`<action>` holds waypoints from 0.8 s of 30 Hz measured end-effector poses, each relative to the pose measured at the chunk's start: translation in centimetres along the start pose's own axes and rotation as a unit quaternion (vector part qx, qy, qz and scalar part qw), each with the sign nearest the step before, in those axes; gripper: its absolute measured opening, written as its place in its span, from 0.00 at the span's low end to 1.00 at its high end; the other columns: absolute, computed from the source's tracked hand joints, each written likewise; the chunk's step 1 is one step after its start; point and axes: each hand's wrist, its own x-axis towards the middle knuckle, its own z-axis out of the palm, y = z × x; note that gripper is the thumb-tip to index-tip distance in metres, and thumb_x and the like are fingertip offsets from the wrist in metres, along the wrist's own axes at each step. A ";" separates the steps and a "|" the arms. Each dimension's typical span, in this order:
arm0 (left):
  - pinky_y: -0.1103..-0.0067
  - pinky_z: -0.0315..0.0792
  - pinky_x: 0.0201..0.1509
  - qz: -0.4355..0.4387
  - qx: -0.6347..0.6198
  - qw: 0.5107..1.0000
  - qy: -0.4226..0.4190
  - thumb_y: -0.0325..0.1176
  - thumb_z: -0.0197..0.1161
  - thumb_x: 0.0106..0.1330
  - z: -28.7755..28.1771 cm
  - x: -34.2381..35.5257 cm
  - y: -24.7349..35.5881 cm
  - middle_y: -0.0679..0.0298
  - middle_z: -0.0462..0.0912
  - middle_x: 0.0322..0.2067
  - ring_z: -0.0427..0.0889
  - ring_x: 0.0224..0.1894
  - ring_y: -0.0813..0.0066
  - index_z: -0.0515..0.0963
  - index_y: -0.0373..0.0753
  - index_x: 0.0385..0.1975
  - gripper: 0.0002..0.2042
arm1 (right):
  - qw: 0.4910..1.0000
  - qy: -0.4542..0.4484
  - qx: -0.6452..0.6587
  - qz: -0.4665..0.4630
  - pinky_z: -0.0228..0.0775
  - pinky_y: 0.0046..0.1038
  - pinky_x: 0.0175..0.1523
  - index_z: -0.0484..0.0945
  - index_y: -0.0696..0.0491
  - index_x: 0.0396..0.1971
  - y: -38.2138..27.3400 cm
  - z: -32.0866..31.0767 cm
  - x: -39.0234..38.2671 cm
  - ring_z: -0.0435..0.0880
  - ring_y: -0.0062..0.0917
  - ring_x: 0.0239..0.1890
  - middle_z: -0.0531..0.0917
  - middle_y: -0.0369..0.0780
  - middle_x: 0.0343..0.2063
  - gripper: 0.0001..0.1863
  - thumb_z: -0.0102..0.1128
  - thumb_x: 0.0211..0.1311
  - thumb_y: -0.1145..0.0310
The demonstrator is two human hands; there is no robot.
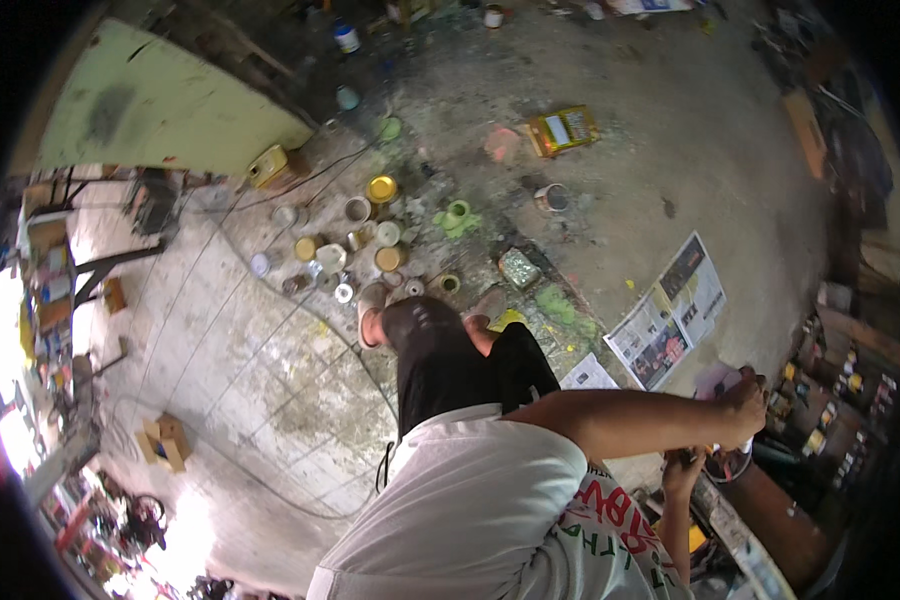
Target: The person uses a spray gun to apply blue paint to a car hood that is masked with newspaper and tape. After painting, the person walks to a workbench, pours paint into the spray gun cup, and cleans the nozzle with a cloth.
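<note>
My left arm reaches across to the right, and my left hand [744, 412] is closed with its fingers bent. A pale, thin piece [717, 380] shows beside that hand, and a small white bit sticks out under it; I cannot make out what it grips. Just below and to the left, my right hand [681, 468] has its fingers curled round something dark, too small to name. Close to both hands is a round rim or loop [730, 466] with a bit of orange beside it. Its kind is unclear.
Newspaper sheets [667, 323] lie on the floor left of the hands. Shelves of small containers [832, 410] stand at the right. Several paint cans [389, 258] crowd round my feet, with green spills. A yellow rectangular tin [562, 131] lies farther off; a cable crosses the floor.
</note>
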 end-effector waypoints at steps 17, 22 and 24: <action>0.61 0.78 0.55 -0.352 -0.134 0.915 0.144 0.58 0.70 0.52 -26.8 -7.8 -32.7 0.49 0.82 0.50 0.82 0.54 0.52 0.83 0.42 0.51 0.31 | 0.924 -0.180 -0.002 -0.337 0.75 0.24 0.46 0.76 0.58 0.49 -22.4 19.5 34.4 0.78 0.20 0.44 0.80 0.36 0.44 0.13 0.66 0.66 0.79; 0.58 0.76 0.54 -0.101 0.001 0.984 0.150 0.56 0.72 0.52 -29.5 -11.1 -47.9 0.54 0.78 0.55 0.77 0.58 0.49 0.80 0.49 0.56 0.31 | 0.848 -0.266 -0.222 -0.402 0.76 0.28 0.41 0.79 0.55 0.41 -33.8 25.5 44.0 0.81 0.24 0.35 0.83 0.37 0.35 0.13 0.72 0.58 0.76; 0.58 0.76 0.55 -0.142 -0.057 0.973 0.172 0.56 0.72 0.53 -31.2 -9.9 -54.6 0.54 0.78 0.55 0.77 0.59 0.49 0.79 0.48 0.56 0.31 | 0.807 -0.283 -0.316 -0.411 0.76 0.35 0.40 0.80 0.53 0.38 -37.7 28.0 48.9 0.84 0.36 0.37 0.84 0.43 0.35 0.14 0.74 0.51 0.75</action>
